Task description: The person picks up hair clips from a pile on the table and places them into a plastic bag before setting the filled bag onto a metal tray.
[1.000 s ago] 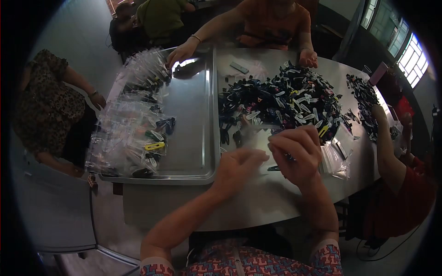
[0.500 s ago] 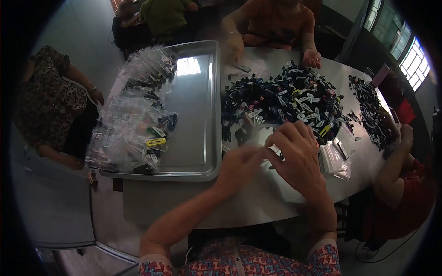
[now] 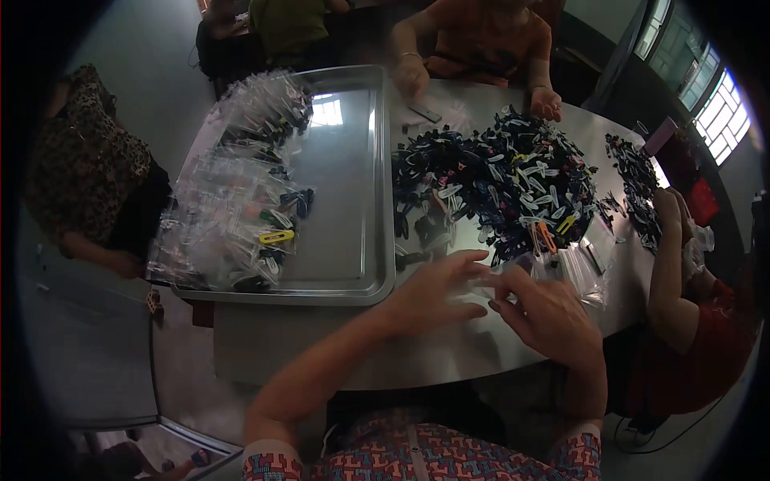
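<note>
My left hand (image 3: 439,295) is over the near part of the metal table, thumb and fingers spread apart, its fingertips close to the other hand. My right hand (image 3: 545,309) is pinched on a small clear plastic bag (image 3: 484,280); its contents are too small to make out. Beyond both hands lies a large pile of hair clips (image 3: 529,172), mostly dark, with some white and coloured ones. A stack of clear bags (image 3: 581,272) lies just past my right hand.
A metal tray (image 3: 387,200) on the left holds many bagged clips (image 3: 228,192). Further clips (image 3: 638,188) lie along the right edge. A person in orange (image 3: 485,48) sits opposite, one in red (image 3: 714,337) at the right, another (image 3: 96,160) stands at the left.
My left hand has spread its fingers and both hands have drifted slightly right and down. An orange clip now shows beyond my right hand. The co-worker at the right has moved their arms.
</note>
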`<state>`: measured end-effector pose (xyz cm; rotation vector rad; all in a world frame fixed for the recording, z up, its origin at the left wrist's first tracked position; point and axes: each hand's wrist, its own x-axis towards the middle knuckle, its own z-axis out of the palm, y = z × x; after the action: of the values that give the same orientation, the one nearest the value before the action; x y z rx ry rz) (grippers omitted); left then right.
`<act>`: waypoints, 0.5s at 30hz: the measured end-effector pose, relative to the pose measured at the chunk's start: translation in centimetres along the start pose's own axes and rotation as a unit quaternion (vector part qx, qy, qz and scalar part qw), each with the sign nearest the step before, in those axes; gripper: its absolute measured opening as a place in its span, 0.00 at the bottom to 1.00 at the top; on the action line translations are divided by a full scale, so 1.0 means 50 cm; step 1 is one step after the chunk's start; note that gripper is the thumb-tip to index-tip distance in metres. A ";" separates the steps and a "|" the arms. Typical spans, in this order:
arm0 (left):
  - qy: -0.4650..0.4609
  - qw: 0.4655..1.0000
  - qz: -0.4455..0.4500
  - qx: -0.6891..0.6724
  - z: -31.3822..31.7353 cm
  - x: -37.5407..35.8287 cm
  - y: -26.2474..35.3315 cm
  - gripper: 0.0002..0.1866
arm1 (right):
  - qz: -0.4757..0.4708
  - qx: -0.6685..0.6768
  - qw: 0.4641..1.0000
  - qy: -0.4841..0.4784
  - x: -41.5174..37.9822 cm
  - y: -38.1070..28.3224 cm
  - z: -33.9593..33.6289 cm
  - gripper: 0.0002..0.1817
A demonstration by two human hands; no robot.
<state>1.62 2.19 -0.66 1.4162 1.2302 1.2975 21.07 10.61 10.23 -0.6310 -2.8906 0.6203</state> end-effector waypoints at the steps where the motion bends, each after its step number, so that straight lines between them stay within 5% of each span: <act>1: -0.036 0.999 -0.006 -0.002 -0.005 -0.002 0.015 0.45 | -0.023 0.008 1.000 -0.003 -0.011 -0.002 0.000 0.11; 9: -0.180 0.984 -0.003 0.003 -0.011 -0.005 0.055 0.50 | -0.091 0.047 0.993 -0.064 -0.026 -0.005 0.020 0.10; 12: -0.191 0.982 0.003 -0.003 -0.002 -0.005 0.055 0.45 | -0.107 0.055 0.992 -0.049 -0.025 -0.010 0.022 0.10; 15: -0.163 0.983 -0.084 0.000 -0.002 -0.002 0.062 0.38 | -0.102 0.057 0.992 -0.040 -0.027 -0.020 0.017 0.12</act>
<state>1.91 1.54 2.34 1.4247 1.0996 0.9084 21.77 8.88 9.85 -0.2968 -2.9155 0.7891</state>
